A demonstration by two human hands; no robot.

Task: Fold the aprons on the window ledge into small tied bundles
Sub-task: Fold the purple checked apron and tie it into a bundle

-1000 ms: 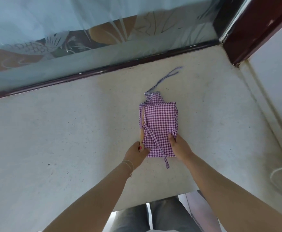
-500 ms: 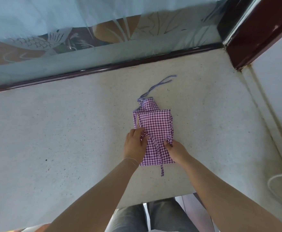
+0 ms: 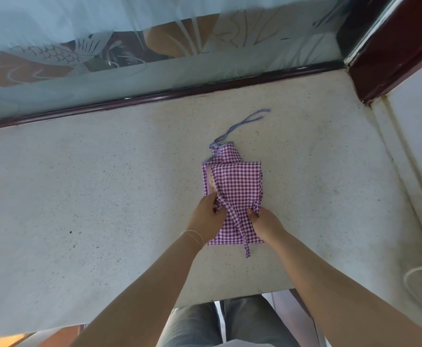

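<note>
Mid-ledge on the window ledge (image 3: 84, 196), folded purple gingham apron (image 3: 237, 186) now pinched at both sides: left hand (image 3: 206, 217) and right hand (image 3: 265, 222), moved up from near corners, gathering waist for tying.

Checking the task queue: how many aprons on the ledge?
1: a purple gingham apron, folded at mid-ledge, gripped by left hand and right hand. No others visible in frame.

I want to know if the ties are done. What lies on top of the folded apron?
A checked strap runs diagonally across the apron. The left hand and right hand grip its near part, hiding any knot there.
</note>
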